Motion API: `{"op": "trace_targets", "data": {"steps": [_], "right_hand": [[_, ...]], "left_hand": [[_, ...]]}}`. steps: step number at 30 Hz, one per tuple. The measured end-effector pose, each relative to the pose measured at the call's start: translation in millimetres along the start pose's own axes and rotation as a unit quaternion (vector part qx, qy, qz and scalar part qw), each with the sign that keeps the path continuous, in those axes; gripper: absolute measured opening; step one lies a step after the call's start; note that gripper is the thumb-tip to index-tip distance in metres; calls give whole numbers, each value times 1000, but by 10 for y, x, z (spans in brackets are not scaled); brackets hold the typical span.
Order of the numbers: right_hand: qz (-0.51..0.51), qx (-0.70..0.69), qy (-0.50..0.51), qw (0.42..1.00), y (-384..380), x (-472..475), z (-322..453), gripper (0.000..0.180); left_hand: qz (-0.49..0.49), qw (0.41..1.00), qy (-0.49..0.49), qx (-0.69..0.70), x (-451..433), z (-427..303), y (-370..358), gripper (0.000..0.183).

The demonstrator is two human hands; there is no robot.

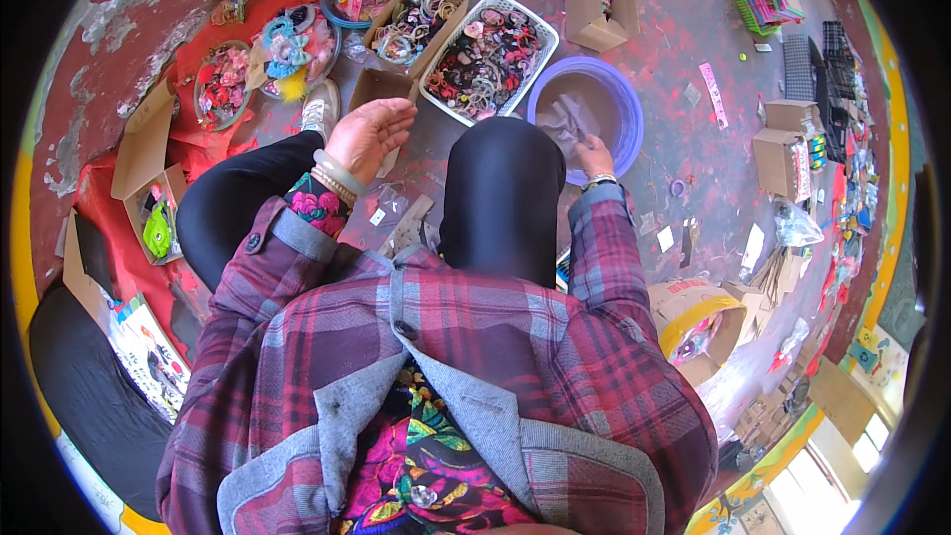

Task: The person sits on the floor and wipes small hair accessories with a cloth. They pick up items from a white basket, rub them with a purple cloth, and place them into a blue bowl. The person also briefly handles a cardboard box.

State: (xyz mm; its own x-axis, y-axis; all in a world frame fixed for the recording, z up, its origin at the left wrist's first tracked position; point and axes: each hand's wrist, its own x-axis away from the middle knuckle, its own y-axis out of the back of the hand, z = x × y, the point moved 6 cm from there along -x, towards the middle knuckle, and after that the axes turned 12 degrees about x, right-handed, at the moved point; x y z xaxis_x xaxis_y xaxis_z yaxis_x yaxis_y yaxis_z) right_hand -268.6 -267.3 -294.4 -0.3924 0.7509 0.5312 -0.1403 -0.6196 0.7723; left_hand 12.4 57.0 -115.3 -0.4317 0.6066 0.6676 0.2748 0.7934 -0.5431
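Note:
A purple plastic basin stands on the floor beyond my right knee, with what looks like murky water in it. My right hand reaches over its near rim and grips a wet-looking greyish cloth. Part of that cloth is hidden by my knee. My left hand is raised beside the knee, palm turned up and fingers stretched out, holding nothing visible. Just beyond it sits a small open cardboard box. A white plastic basket full of hair ties and hair ornaments lies between the two hands.
Behind the small box is a long cardboard box of hair bands. Round tubs of bows and red-and-pink ornaments stand at left. An open carton is beyond the basin. At right are a green basket and a yellow-taped carton.

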Motion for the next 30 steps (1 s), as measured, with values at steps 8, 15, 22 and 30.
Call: {"op": "trace_targets", "data": {"steps": [8,15,22,30], "right_hand": [[-26,299,-59,952,-336,-367,299,84],[-118,253,-1,960,-441,-709,-93,28],[-79,-394,-76,913,45,-359,-357,36],[-132,-835,-246,475,69,21,-559,52]], "left_hand": [[4,998,55,-27,-399,183,21,23],[-9,992,90,-85,-582,374,-80,21],[25,989,106,-100,-587,527,-264,21],[76,990,99,-73,-383,616,-536,20]]}}
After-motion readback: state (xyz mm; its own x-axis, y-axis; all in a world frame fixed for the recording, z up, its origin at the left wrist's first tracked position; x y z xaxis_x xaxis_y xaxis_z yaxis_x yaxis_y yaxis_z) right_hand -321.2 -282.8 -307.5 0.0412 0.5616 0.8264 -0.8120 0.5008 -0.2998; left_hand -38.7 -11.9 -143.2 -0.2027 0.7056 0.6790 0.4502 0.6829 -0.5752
